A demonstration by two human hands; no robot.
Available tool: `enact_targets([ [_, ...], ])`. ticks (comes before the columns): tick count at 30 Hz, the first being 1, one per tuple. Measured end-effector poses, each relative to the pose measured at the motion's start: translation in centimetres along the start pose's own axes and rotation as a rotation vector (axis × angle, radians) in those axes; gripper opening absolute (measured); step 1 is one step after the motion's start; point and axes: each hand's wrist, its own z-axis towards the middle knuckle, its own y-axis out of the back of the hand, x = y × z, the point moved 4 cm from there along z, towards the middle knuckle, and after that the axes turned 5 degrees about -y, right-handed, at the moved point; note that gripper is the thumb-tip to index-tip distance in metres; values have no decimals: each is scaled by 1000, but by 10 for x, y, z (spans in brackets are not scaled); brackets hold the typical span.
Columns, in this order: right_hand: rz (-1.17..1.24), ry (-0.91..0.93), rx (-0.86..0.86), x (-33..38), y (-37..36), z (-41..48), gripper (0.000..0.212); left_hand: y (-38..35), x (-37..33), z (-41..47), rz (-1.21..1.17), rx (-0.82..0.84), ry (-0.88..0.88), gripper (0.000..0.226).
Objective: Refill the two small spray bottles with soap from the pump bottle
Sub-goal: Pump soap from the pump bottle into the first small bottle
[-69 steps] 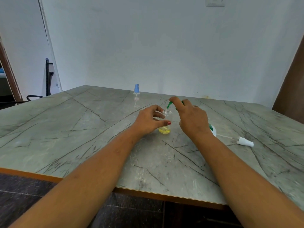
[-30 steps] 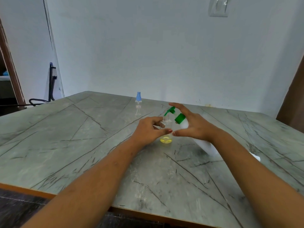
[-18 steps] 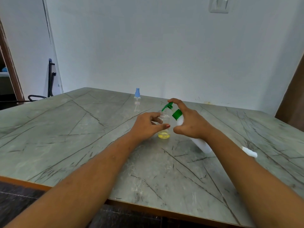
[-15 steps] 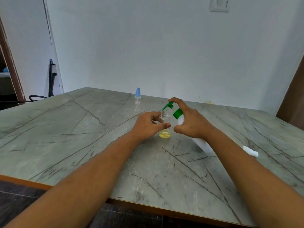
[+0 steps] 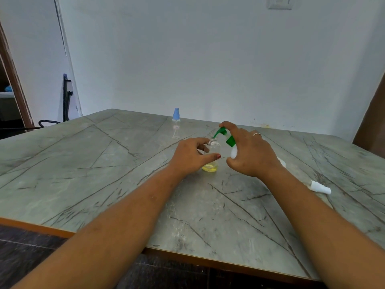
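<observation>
**Pumping soap into the open spray bottle**

The left hand (image 5: 190, 156) is closed around the small open spray bottle (image 5: 213, 155), which stands upright on the tabletop (image 5: 104, 163) with its threaded neck bare and a shallow layer of yellow soap at the bottom. The right hand (image 5: 250, 155) grips the white pump bottle (image 5: 233, 152), tilted toward the small bottle, with a finger resting on the green pump head (image 5: 221, 132); the spout tip sits at the mouth of the neck.

To do this step well, the spout should stay directly over the narrow opening, and each press should be slow and full so the soap drops inside rather than down the threads. The left hand should keep the light bottle pinned flat, since a downward push from the spout could tip it. By its level, it looks to need many more presses.

Its removed white sprayer top (image 5: 319, 187) lies on the tabletop to the right, well apart. The second spray bottle (image 5: 176, 126), blue-capped, stands farther back, seemingly not yet filled.
</observation>
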Motion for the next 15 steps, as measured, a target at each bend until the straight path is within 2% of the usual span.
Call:
enact_targets([
  [7, -130, 58, -24, 3, 3, -2, 96, 1, 3, 0, -28, 8, 1, 63],
  [15, -30, 24, 28, 5, 4, -1, 84, -1, 6, 2, -35, 70, 27, 51],
])
